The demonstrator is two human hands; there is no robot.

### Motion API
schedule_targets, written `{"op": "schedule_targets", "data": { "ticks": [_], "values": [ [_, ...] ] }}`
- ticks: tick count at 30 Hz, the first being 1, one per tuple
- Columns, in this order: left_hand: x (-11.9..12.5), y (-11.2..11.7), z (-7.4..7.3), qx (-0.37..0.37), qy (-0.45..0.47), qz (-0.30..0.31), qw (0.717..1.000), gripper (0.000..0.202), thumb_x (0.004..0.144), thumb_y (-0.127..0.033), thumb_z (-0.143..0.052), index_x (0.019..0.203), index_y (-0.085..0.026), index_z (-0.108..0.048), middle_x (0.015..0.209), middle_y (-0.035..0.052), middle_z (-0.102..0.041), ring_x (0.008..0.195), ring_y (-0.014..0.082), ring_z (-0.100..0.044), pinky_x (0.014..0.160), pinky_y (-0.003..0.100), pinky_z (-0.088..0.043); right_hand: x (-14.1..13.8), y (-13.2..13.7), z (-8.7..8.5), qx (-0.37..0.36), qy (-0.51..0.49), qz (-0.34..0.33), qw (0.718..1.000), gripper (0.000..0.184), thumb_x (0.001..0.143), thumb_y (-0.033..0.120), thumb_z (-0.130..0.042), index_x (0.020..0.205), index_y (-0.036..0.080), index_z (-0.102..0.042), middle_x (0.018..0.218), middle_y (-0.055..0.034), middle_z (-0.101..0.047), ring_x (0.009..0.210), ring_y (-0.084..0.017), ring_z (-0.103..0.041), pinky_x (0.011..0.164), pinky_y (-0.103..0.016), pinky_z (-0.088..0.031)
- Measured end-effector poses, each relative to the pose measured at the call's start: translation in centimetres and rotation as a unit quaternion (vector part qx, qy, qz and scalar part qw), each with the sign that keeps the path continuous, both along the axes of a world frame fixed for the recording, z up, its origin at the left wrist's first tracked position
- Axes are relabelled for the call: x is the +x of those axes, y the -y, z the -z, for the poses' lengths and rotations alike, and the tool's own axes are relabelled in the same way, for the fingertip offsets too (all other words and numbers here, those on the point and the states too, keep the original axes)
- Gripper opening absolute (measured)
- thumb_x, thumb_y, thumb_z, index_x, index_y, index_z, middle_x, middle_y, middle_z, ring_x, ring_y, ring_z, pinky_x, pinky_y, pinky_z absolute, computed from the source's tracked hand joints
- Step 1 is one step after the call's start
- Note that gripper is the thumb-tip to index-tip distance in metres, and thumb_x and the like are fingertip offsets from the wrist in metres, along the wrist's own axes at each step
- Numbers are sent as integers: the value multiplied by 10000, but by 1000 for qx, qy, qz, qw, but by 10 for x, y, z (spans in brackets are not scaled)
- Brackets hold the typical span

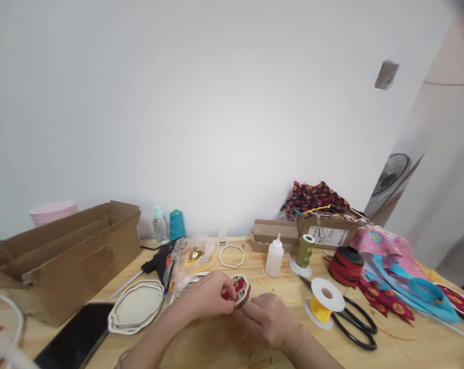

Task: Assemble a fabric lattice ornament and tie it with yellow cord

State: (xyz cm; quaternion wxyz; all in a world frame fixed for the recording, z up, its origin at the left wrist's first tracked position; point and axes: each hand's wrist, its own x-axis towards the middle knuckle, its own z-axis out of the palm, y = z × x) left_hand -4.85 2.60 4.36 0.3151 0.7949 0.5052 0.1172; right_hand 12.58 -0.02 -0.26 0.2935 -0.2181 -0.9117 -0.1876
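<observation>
Both hands meet over the wooden table and pinch a small frame wrapped in red patterned ribbon [240, 290]. My left hand [205, 297] holds its left side between finger and thumb. My right hand [269, 320] presses its fingers against the lower right edge. A bare white octagonal ring [232, 257] lies beyond the hands. Black-handled scissors [355, 322] and a yellow thread spool [323, 302] lie to the right of my right hand. A stack of pale octagonal frames [136, 307] sits to the left of my left hand.
A hot glue gun [158, 264] lies at the back left, near a large cardboard box [62, 259] and a black tablet or phone [76, 335]. A white glue bottle [275, 257], green spool [304, 251], red ribbon roll [346, 266] and pink packaging [385, 246] crowd the right side.
</observation>
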Motion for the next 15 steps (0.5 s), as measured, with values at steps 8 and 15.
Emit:
{"op": "schedule_targets", "data": {
  "ticks": [8,15],
  "values": [
    [15,-23,2,-30,-29,46,998,45,430,-155,-495,418,-178,-531,391,-59,-420,415,96,-366,384,225,-224,6,-9,3,-8,-16,29,999,364,894,189,-291,622,181,-532,520,24,-479,435,-95,-350,427,-264,-168],
    [12,-26,-6,-125,71,40,989,59,459,-161,-464,494,-185,-504,421,-64,-446,394,98,-425,369,206,-323,13,-13,5,-46,-146,24,988,212,830,149,-426,819,177,-637,515,24,-458,442,-92,-336,430,-235,-201]
  ]
}}
